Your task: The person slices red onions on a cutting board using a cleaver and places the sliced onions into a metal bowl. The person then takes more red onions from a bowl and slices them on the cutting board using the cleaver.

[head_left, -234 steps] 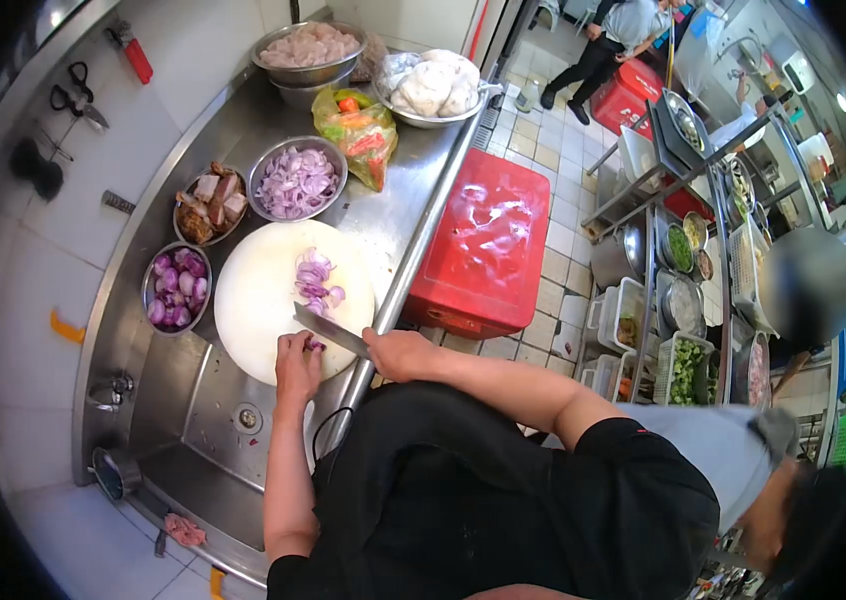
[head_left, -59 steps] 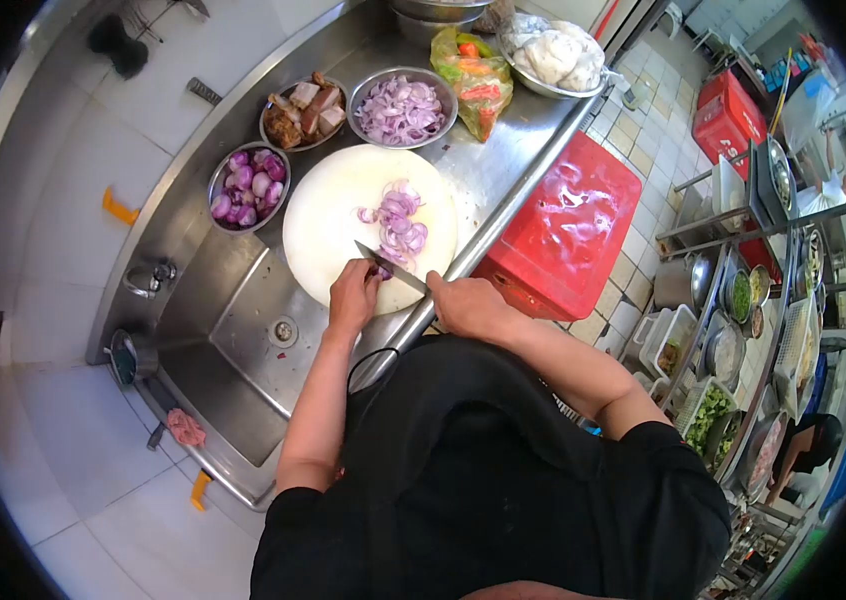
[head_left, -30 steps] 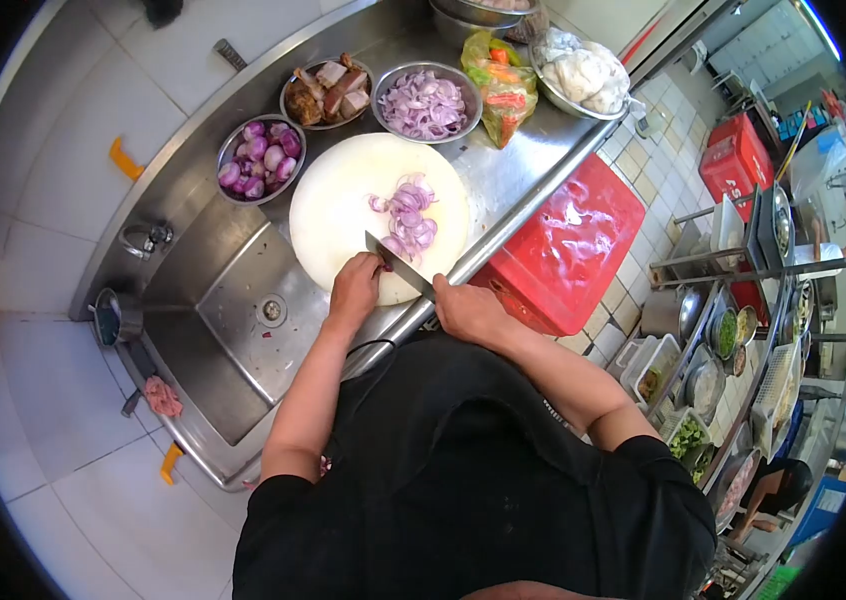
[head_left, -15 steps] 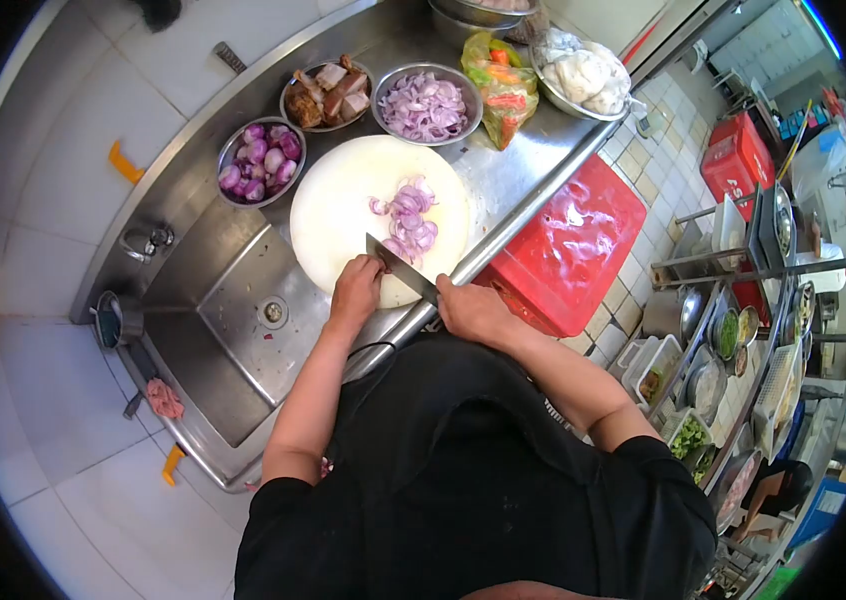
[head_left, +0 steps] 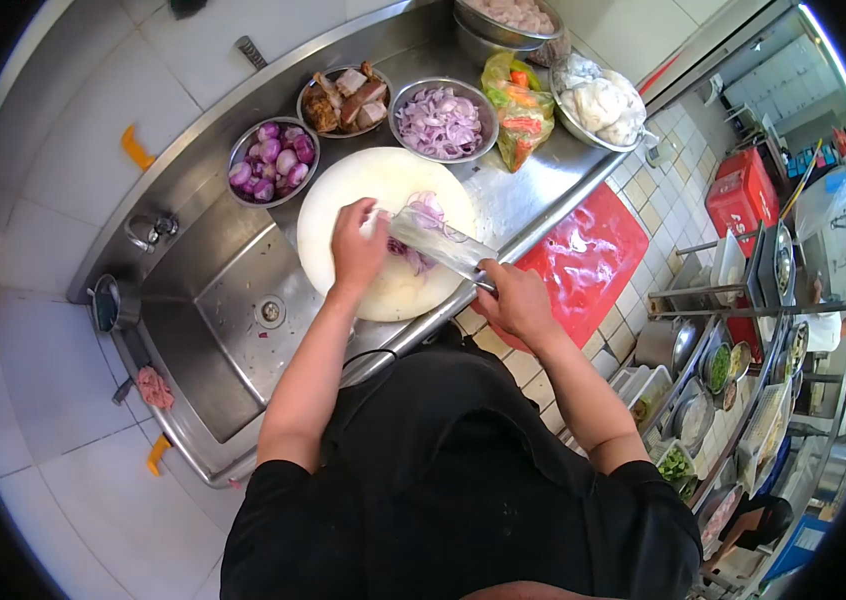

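Note:
My right hand (head_left: 520,298) is wrapped round the handle of a cleaver (head_left: 446,246). The broad blade lies tilted flat over sliced purple shallots (head_left: 423,212), hiding some of them. They are on a round white cutting board (head_left: 328,215). At the far end of the blade, my left hand (head_left: 359,245) is raised over the board with its fingers stretched out and slightly blurred; whether it touches the blade I cannot tell. Behind the board stand a bowl of peeled whole shallots (head_left: 271,163), a bowl of meat chunks (head_left: 351,98) and a bowl of sliced shallots (head_left: 440,123).
A steel sink (head_left: 233,310) with a tap (head_left: 153,232) lies left of the board. A plastic bag of vegetables (head_left: 518,110) and a bowl with a white bag (head_left: 601,105) stand at back right. Below the counter edge is a red lid (head_left: 588,260); shelves (head_left: 733,390) fill the right.
The cleaver has turned from upright to flat over the slices. My left hand has moved up the board and opened; my right hand has shifted right with the handle.

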`<state>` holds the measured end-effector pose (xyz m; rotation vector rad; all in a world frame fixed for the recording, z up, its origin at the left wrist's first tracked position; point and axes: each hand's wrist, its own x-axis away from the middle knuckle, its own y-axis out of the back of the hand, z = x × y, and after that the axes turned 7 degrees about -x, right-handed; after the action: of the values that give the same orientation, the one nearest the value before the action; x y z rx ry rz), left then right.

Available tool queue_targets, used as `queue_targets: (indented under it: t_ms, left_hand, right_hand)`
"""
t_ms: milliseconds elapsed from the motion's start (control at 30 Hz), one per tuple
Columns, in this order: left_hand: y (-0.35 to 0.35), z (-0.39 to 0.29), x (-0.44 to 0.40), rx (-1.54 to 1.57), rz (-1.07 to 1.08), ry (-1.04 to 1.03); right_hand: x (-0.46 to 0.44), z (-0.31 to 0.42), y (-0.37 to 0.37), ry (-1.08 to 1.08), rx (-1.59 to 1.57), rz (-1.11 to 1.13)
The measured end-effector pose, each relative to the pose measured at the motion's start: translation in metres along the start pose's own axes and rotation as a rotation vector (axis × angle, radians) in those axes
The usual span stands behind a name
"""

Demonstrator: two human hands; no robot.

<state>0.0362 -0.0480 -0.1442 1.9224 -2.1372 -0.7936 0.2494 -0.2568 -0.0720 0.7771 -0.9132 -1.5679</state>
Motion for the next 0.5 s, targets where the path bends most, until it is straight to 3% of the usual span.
queue_targets:
  t_ms: [67,100,167,300,467,500]
  left_hand:
    - [-0.012,-0.021,0.007,-0.192,0.224,-0.279]
    - [-0.019,-0.032,0.013,-0.192,0.218,-0.276]
    - [-0.032,-0.05,0.023,-0.545,0.441,-0.254]
    - [-0.056,-0.012,0.005,-0.634,0.448,-0.052]
    - [-0.046,0.044,-0.02,-0.596,0.447,-0.145]
    - [-0.048,0.047,-0.024,-0.516,0.466,-0.219]
  right_hand:
    - [-0.003,-0.003,-0.004,0.046,0.003,0.003]
    - [-0.004,-0.002,-0.006,0.088,0.005,0.002]
    - [-0.007,0.004,-0.001,0.114,0.046,0.033]
    - [0.0,-0.002,0.014,0.114,0.1,0.109]
    - [0.026,-0.013,0.049,0.032,-0.01,0.101]
    - [0.026,-0.014,0.053,-0.08,-0.131,0.085]
